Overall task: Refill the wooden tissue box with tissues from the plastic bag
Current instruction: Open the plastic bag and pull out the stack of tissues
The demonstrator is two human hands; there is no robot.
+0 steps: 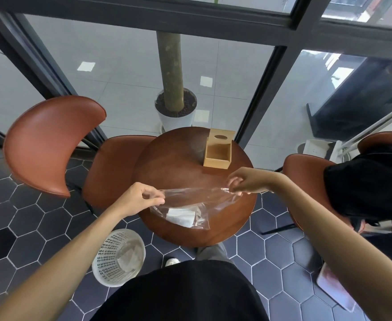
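A clear plastic bag (197, 200) is stretched above the round brown table (167, 158). My left hand (139, 200) pinches its left edge and my right hand (248, 183) pinches its right edge. White tissues (181, 215) lie inside the bag near its lower end. The wooden tissue box (218, 150) stands at the far side of the table, beyond my right hand. Its sliding lid with an oval slot is pushed back, and the inside shows no tissues.
A white mesh bin (118, 258) stands on the tiled floor at my lower left. Brown chairs (51, 144) flank the table; the right chair (306, 172) holds a black garment (371, 186). A potted tree trunk (175, 107) stands behind the glass.
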